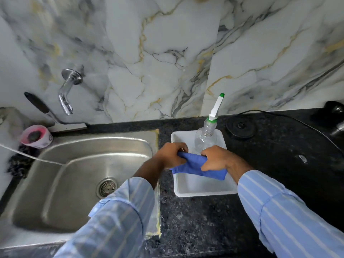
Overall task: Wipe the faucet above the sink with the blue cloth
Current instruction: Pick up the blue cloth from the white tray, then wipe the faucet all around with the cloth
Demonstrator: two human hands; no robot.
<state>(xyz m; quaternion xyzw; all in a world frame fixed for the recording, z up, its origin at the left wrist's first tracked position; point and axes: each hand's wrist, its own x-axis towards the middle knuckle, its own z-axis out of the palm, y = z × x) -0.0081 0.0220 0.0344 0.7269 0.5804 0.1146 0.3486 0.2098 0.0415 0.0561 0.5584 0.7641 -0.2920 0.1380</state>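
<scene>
I see both hands closed on the blue cloth [198,167] above the white tray [202,190] on the dark counter [204,220], right of the sink [78,175]: the left hand [172,153] curls its fingers around the cloth's left end, and the right hand [216,158] pinches the bunched right end, the rest hanging below. The faucet [68,90] juts from the marble wall far left, well apart from the cloth; a spray bottle [208,133] stands at the tray's far end.

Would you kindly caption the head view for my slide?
Both hands, left hand and right hand, grip the blue cloth over a white tray, faucet untouched.
</scene>
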